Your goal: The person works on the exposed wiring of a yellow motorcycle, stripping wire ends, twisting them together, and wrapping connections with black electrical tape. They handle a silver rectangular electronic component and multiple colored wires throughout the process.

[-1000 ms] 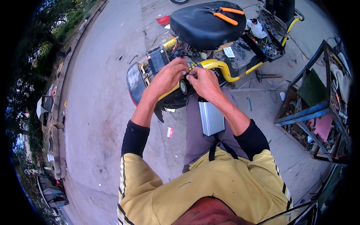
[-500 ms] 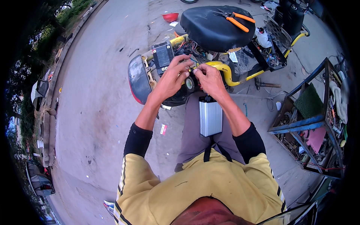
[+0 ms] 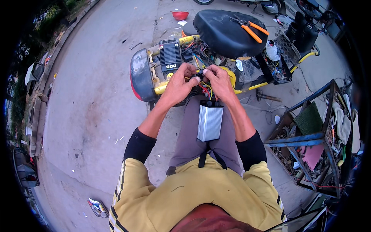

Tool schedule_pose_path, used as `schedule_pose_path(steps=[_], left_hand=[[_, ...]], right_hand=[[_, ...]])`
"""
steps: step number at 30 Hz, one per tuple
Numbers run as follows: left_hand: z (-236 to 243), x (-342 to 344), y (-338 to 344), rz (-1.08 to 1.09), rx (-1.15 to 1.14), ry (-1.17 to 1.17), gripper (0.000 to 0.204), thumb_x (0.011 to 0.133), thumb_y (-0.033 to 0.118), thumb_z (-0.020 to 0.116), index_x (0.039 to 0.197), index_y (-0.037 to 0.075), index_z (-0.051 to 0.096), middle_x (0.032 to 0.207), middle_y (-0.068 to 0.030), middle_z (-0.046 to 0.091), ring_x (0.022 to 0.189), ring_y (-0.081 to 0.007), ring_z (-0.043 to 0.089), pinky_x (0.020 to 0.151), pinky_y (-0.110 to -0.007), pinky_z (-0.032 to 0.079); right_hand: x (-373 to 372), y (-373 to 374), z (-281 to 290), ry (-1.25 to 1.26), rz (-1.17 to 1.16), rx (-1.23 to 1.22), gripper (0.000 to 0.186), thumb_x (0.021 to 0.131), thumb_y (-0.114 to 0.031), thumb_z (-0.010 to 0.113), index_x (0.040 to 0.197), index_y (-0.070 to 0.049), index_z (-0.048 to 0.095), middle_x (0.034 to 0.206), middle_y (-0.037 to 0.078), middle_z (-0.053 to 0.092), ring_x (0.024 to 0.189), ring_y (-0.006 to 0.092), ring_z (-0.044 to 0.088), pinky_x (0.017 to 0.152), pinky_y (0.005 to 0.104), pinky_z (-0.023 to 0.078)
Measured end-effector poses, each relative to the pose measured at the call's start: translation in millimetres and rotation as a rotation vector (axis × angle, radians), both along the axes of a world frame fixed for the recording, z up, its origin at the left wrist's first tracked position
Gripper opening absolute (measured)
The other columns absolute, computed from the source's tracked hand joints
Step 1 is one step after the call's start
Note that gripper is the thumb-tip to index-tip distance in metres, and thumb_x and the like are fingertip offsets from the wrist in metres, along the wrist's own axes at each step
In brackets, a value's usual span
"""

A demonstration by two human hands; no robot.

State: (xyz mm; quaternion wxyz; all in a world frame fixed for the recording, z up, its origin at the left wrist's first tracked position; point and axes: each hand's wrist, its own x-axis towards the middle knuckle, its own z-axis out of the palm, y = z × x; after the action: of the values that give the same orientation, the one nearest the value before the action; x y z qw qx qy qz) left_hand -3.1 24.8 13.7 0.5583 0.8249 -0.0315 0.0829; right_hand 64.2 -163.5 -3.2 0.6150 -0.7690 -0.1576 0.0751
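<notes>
A silver ribbed controller box (image 3: 210,120) rests on my thighs, and coloured wires (image 3: 208,89) run up from its top end toward my hands. My left hand (image 3: 180,83) is closed, thumb and fingers pinching a small dark wire connector (image 3: 199,72). From the other side my right hand (image 3: 219,80) pinches the same connector between thumb and forefinger. Fingertips partly cover it, so its exact shape does not show. Just beyond is the yellow electric scooter (image 3: 228,77), its frame open and a tangle of wires (image 3: 203,50) exposed.
Orange-handled pliers (image 3: 253,31) lie on the black scooter seat (image 3: 224,34). A black finned box (image 3: 170,54) sits at the scooter's rear. A hammer (image 3: 268,96) lies on the ground. At right stands a metal-framed bin (image 3: 297,141) of tools and scraps; a red bowl (image 3: 180,15) is farther off.
The view has shifted slightly. My hands have come round the dark connector, and red, yellow and blue wires now show between them and the box.
</notes>
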Motion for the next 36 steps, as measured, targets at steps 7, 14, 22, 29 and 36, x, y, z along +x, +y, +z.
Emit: schedule_pose_path(steps=[7,14,22,29,36], left_hand=[[20.5,14.6,10.3,-0.048,-0.044,0.195,0.024,0.093,0.007,0.067,0.116,-0.001,0.064,0.099,-0.0067,0.073,0.093,-0.0125,0.064,0.084,-0.03,0.051],[30.8,27.8,14.0,-0.094,0.104,0.268,0.025,0.099,0.02,0.078,0.107,-0.003,0.073,0.09,-0.0062,0.077,0.083,-0.0113,0.067,0.078,-0.03,0.053],[70.6,13.9,-16.4,0.147,0.756,0.141,0.028,0.089,0.024,0.089,0.105,0.004,0.077,0.1,-0.008,0.071,0.086,-0.024,0.07,0.079,-0.041,0.054],[50.1,45.3,18.3,-0.223,0.661,-0.174,0.03,0.081,0.015,0.091,0.108,0.008,0.079,0.125,-0.0124,0.062,0.125,-0.0352,0.063,0.106,-0.047,0.052],[64.8,50.9,1.9,-0.3,0.596,-0.404,0.03,0.085,0.009,0.086,0.113,0.007,0.077,0.127,-0.011,0.063,0.121,-0.0331,0.061,0.107,-0.044,0.049]], right_hand=[[-1.4,3.9,-5.4,0.187,0.075,0.266,0.024,0.106,-0.021,0.066,0.104,0.002,0.072,0.085,0.004,0.072,0.081,0.0112,0.063,0.077,0.0291,0.051],[-3.3,-2.8,0.1,0.097,0.077,0.179,0.024,0.107,-0.021,0.067,0.104,0.002,0.071,0.087,0.005,0.072,0.082,0.0107,0.064,0.078,0.0297,0.052],[-3.2,-3.0,-7.6,0.004,0.064,0.117,0.024,0.109,-0.021,0.065,0.106,0.003,0.07,0.089,0.009,0.075,0.081,0.0145,0.066,0.077,0.0354,0.054],[-2.0,-0.9,-9.9,-0.068,0.055,0.091,0.025,0.106,-0.022,0.067,0.107,0.002,0.073,0.084,0.011,0.076,0.078,0.0196,0.068,0.077,0.0384,0.054],[6.7,-10.2,-9.4,-0.061,0.058,0.023,0.025,0.104,-0.022,0.071,0.106,0.002,0.077,0.086,0.013,0.078,0.08,0.0219,0.073,0.079,0.0389,0.056]])
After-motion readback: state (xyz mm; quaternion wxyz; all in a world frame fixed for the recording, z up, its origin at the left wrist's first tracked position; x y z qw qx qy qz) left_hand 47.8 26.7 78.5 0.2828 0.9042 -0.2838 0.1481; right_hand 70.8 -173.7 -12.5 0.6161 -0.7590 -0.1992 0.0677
